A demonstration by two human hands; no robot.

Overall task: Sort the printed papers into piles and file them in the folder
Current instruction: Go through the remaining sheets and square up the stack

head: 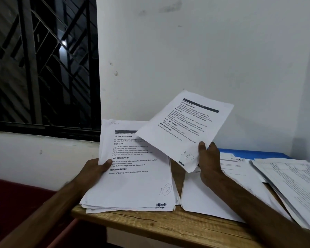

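Observation:
A stack of printed papers [132,185] leans up from the wooden table's left end, and my left hand [94,170] grips its left edge with the thumb on top. My right hand [208,161] pinches the lower corner of a single printed sheet [184,126], held in the air above and to the right of the stack. Below that sheet a second pile [204,197] lies flat on the table. A third, fanned pile [293,179] lies at the far right. A blue folder [254,153] lies against the wall behind the piles, mostly covered by paper.
The wooden table [150,224] has its front edge near me and ends just left of the stack. A white wall stands close behind. A barred window [43,65] fills the upper left. A red surface [16,197] lies below it at the left.

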